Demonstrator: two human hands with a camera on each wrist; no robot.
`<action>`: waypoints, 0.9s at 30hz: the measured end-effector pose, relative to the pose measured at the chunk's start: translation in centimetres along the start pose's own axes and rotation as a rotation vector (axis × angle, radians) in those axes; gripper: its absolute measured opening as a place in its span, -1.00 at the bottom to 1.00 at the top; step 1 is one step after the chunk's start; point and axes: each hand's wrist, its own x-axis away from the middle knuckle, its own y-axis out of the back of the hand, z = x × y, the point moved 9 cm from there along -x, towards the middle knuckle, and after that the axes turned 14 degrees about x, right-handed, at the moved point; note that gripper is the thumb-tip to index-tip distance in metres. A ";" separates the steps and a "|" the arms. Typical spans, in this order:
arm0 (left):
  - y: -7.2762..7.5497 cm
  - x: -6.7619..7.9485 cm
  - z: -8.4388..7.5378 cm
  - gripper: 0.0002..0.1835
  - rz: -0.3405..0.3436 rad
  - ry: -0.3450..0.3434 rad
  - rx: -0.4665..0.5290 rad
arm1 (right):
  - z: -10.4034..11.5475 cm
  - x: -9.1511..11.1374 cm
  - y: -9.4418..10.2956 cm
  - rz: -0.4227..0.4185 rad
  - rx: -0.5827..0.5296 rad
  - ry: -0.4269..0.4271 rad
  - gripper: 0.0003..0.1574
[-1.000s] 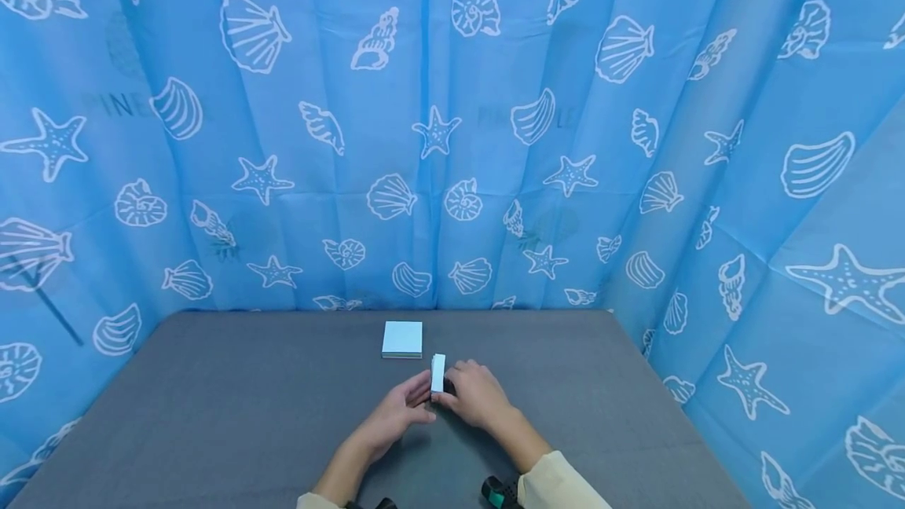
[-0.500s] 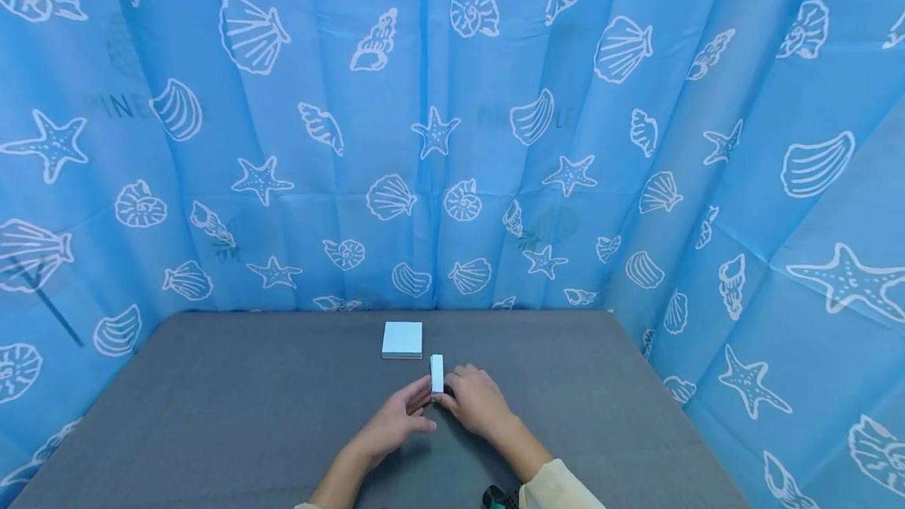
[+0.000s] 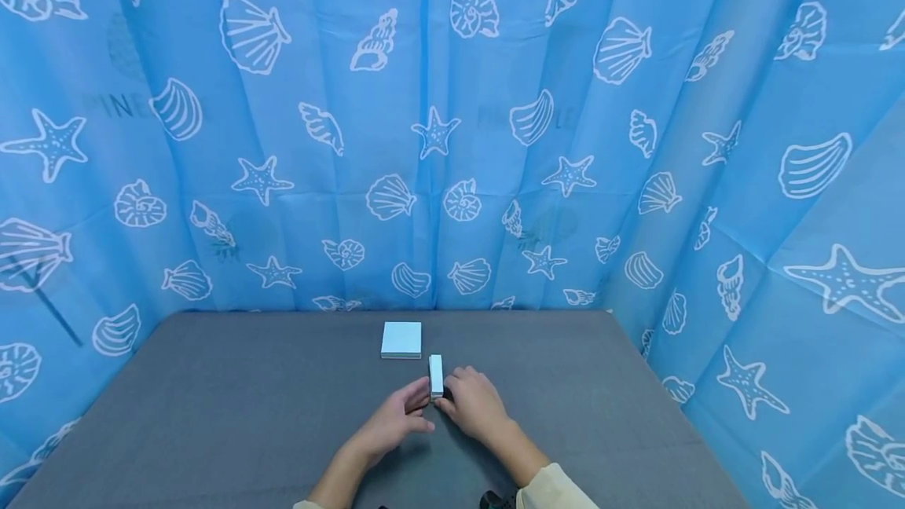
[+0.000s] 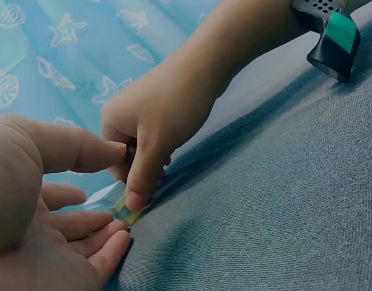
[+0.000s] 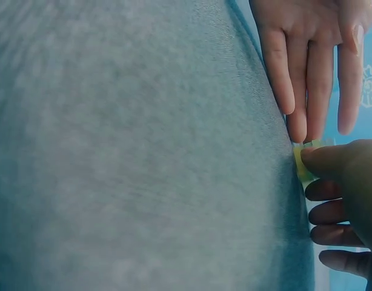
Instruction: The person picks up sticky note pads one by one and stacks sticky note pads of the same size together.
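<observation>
A narrow white-topped block [image 3: 436, 375] with yellow-green layers low down, like a small stack of sticky notes, stands on the grey cloth between the hands. My right hand [image 3: 475, 400] holds it from the right; its thumb [image 5: 322, 159] lies at the near end and the other fingers bend along the side. Palm turned toward it, my left hand [image 3: 391, 419] keeps its fingers extended, the tips right at the block's left side. In the left wrist view the right thumb covers part of the block's yellow edge [image 4: 132, 217].
Just behind the block lies a flat square white pad [image 3: 401, 338] with a layered front edge. Grey cloth [image 3: 269, 399] covers the table, and a blue shell-print curtain [image 3: 438, 242] hangs along its back and sides. A black wrist device [image 4: 334, 51] sits on the right wrist.
The narrow block has turned slightly straighter and shifted a touch to the left, along with the right hand. The left hand stays beside it, nearly still; the square pad has not moved.
</observation>
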 end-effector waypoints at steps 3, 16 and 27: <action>0.1 -0.1 0.0 -0.17 -0.002 0.005 -0.020 | 0.1 0.1 0.2 -0.024 0.003 0.001 -0.74; -0.1 -0.1 -0.2 -0.22 0.013 0.014 -0.049 | 0.1 0.2 0.3 -0.034 -0.018 -0.007 -0.75; 1.9 -1.4 -0.4 -0.37 -0.077 -0.068 -0.083 | -2.6 -0.2 -0.1 0.027 -0.133 -0.106 -0.82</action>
